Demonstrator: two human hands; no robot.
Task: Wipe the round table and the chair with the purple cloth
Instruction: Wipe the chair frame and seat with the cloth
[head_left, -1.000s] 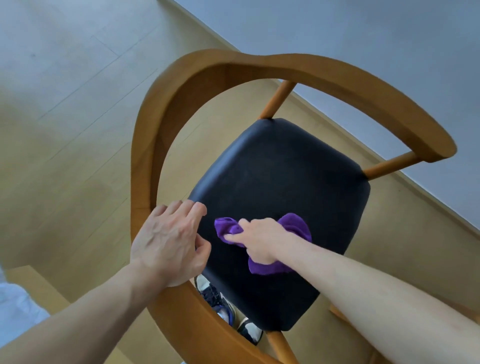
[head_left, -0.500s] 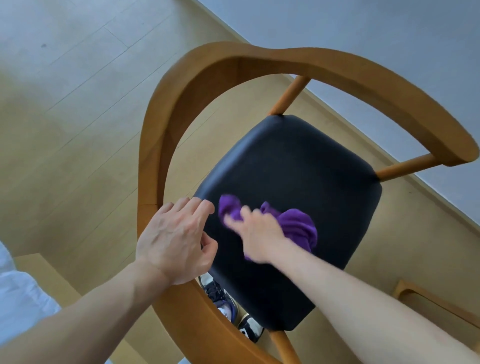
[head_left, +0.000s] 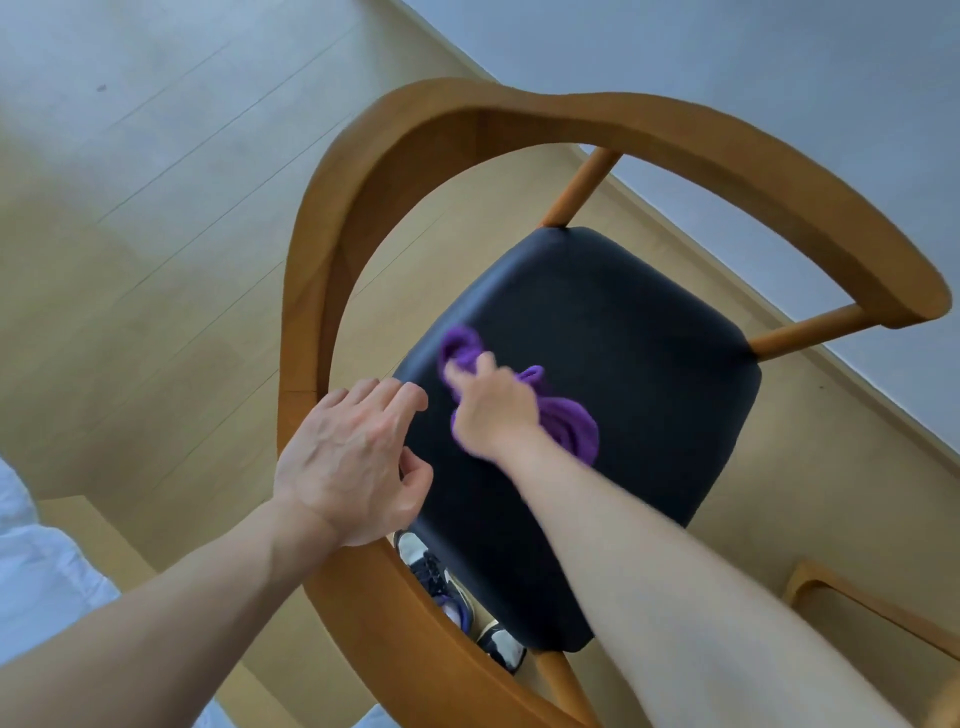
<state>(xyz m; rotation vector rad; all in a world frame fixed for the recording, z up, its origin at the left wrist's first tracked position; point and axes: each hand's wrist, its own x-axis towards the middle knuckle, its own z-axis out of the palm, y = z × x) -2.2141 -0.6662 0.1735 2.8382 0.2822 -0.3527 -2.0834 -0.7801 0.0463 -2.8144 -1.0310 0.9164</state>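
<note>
Wiping of the chair (head_left: 571, 119) seat is under way: the right hand (head_left: 493, 410) clenches the bunched purple cloth (head_left: 569, 428) and presses it onto the black seat cushion (head_left: 613, 364), near the seat's left-hand edge. Compared with a second ago, the cloth and hand have travelled up the cushion and toward that edge, and the wad has changed shape, with one loop now poking out past the fingertips and the bulk trailing behind the wrist; blur on hand and cloth suggests a quick stroke. The left hand (head_left: 348, 462) keeps its place over the curved wooden armrest beside the seat, fingers loosely bent and spread, its grip holding nothing; whether it truly rests on the wood cannot be told. Judging from this, the near-left part of the cushion has been covered, while the far half and the wooden frame likely remain. The round bench is not in view. Shoes (head_left: 441, 582) show on the floor (head_left: 156, 260) below.
</note>
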